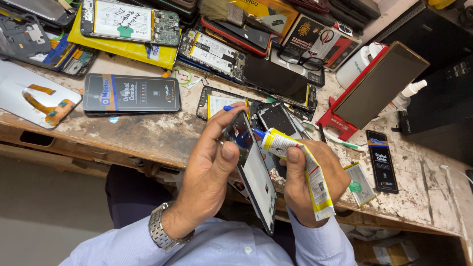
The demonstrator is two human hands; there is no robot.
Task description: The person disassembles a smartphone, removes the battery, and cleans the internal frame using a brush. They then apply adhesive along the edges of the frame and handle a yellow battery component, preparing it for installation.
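A yellow glue tube (300, 165) is clenched in the right hand (315, 184), thumb pressed on its upper face, and its blue nozzle (258, 133) is set against the top edge of a phone frame (253, 170). The frame is grasped by the left hand (212, 172), thumb on its near face and fingers curled behind its upper end, where a small blue cap (228, 108) is pinched at the fingertips. The frame is held tilted over the bench edge, above the lap, long side running toward the body. For a clean bead, the tube is probably best squeezed lightly and evenly, with the nozzle kept touching the rim and drawn along it at a steady pace; the frame is better turned by the left hand than chased by the tube. Excess would likely creep onto the inner face, so a thin line seems wiser. Just beyond the hands, on the worn bench (162, 135), opened phones (212, 51) with bared batteries are laid. A dark flat box (131, 93) is set to the left, a red stand (340, 123) bearing a dark panel (379, 83) to the right, and a loose battery (359, 183) lies near the right wrist.
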